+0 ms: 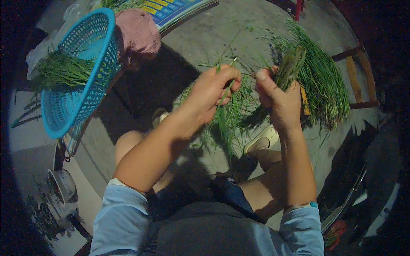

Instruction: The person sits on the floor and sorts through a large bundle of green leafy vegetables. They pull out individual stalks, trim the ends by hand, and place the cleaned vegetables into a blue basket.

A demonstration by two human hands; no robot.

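My left hand [213,88] has its fingers curled around a few thin green blades that poke out above and below the fist. Just to its right, my right hand [283,99] grips a bundle of greenish-brown stems [291,65] between thumb and palm. Below both hands, loose green stalks and trimmings [232,116] lie scattered over the concrete floor. A large heap of long, thin grass-like greens [323,76] rests beyond my right hand, with pale ends towards me. At the left, a blue plastic colander basket [110,30] contains a bunch of similar greens [69,70].
A pink cloth [139,32] is beside the basket, close to a printed board [179,14] at the table edge. On the right is a wooden frame [368,76]. My pale clog [264,138] is on the floor below the right hand. A whitish container [62,185] is at lower left.
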